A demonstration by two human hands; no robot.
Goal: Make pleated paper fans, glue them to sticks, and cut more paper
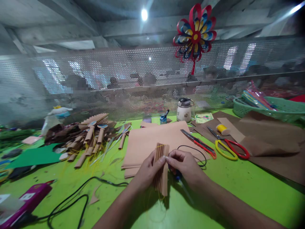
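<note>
A pleated strip of brown paper (pixel 162 175) stands upright in front of me, with yellow thread at its top and hanging from its lower end. My left hand (pixel 153 163) is closed around its left side, thumb across the folds. Against its right edge, the fingertips of my right hand (pixel 182 162) are pinched together near my left thumb. My right hand also holds a dark blue glue gun (pixel 177 175), mostly hidden by the palm, with a translucent stick (pixel 187 190) pointing down and back. Behind both hands lie stacked tan paper sheets (pixel 143 143).
Orange-handled scissors (pixel 200 144), red-and-yellow scissors (pixel 228 148) and a yellow thread spool (pixel 222 129) lie right. Brown paper rolls (pixel 89 133) pile up left. A black cord (pixel 88 181) crosses the green table from a purple power strip (pixel 30 200). A jar-shaped bottle (pixel 184 111) stands behind.
</note>
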